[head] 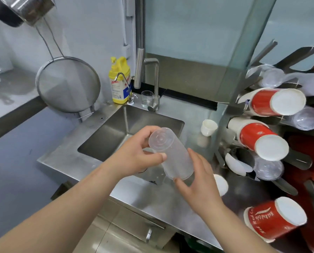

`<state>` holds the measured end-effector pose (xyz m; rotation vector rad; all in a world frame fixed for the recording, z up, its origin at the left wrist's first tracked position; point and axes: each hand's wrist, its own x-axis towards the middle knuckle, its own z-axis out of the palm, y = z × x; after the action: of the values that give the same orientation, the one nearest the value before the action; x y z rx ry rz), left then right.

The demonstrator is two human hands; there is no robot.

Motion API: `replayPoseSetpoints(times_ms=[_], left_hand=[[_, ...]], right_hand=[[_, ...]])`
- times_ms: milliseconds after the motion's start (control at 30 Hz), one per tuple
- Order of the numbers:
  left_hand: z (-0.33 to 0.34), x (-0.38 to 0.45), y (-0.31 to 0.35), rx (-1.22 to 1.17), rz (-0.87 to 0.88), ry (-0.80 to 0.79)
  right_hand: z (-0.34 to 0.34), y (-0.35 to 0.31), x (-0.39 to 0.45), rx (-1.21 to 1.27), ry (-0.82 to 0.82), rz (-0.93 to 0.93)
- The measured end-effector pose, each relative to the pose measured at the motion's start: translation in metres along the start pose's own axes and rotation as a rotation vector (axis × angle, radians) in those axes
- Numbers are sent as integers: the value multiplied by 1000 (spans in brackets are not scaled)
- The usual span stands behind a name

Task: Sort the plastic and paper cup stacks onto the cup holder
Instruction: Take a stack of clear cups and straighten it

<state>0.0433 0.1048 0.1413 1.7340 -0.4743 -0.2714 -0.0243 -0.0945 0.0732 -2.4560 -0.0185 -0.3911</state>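
Both bare forearms reach forward; left hand curled in a grip, right hand open-fingered, cupping.

Sink basin open below; cup holder crowded; glass partition blocks right-rear reach.

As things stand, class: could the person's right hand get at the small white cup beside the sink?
Probably yes. The right hand only rests against the clear cup stack, which the left hand grips, and bare counter lies between it and the small white cup.
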Motion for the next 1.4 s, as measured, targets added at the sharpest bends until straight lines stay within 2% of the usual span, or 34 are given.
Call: replayPoseSetpoints(times_ms=[267,633,1100,1400], left_hand=[[-55,-23,-34,64,-54,43],[-95,-37,-75,200,-112,27],[-101,-46,-117,219,-211,41],[-100,-45,-127,340,-226,24]], right_hand=[[69,-39,3,-33,-95,18],[137,-69,15,97,-296,91],[163,-73,21,122,-450,173],[165,-71,25,142,-496,177]])
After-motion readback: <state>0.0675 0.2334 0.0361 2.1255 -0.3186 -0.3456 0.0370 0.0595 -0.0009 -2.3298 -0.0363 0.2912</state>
